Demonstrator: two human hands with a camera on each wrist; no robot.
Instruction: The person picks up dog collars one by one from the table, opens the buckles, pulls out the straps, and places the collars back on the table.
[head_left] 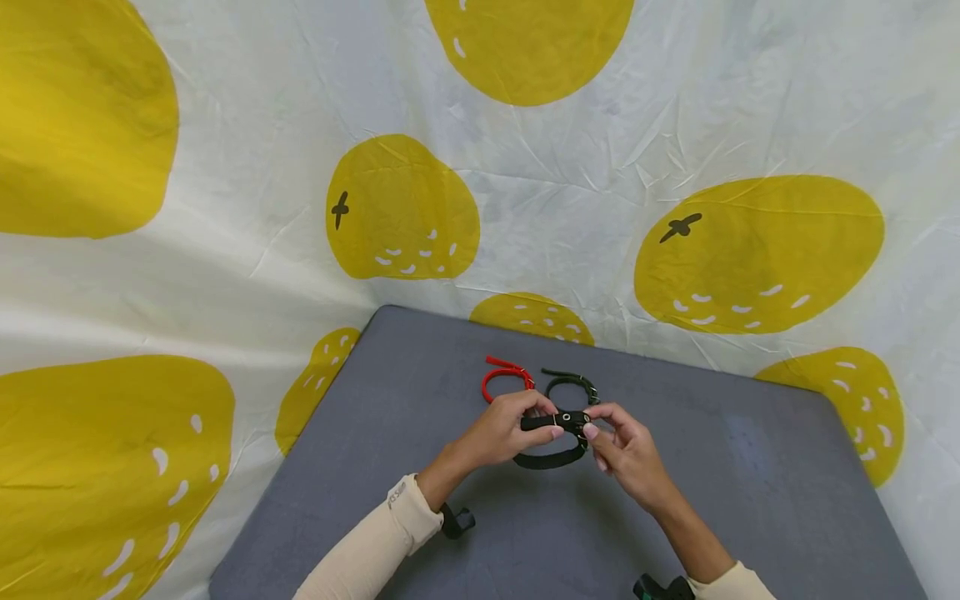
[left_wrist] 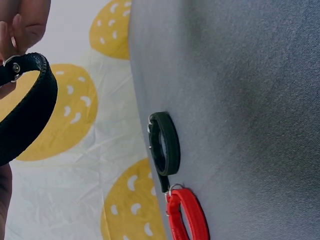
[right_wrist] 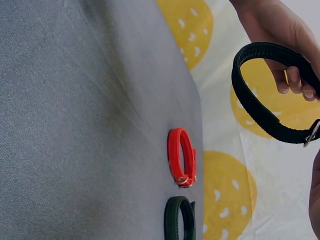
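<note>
Both hands hold a black buckled collar (head_left: 551, 460) above the table, its strap closed into a loop that hangs below the fingers. My left hand (head_left: 491, 429) pinches the strap to the left of the metal fittings. At the buckle end, my right hand (head_left: 630, 454) pinches the collar between thumb and fingers. The left wrist view shows the black strap (left_wrist: 47, 97) with a metal buckle and rivet near the fingertips. Behind the hands lie a red collar (head_left: 506, 364) and, to its right, a dark green collar (head_left: 595, 392), both looped on the table.
A grey table (head_left: 712, 450) spreads beneath the hands. Hanging behind it and at its left is a white cloth (head_left: 570, 225) printed with large yellow fruit shapes. Dark wrist-worn devices show near both sleeves.
</note>
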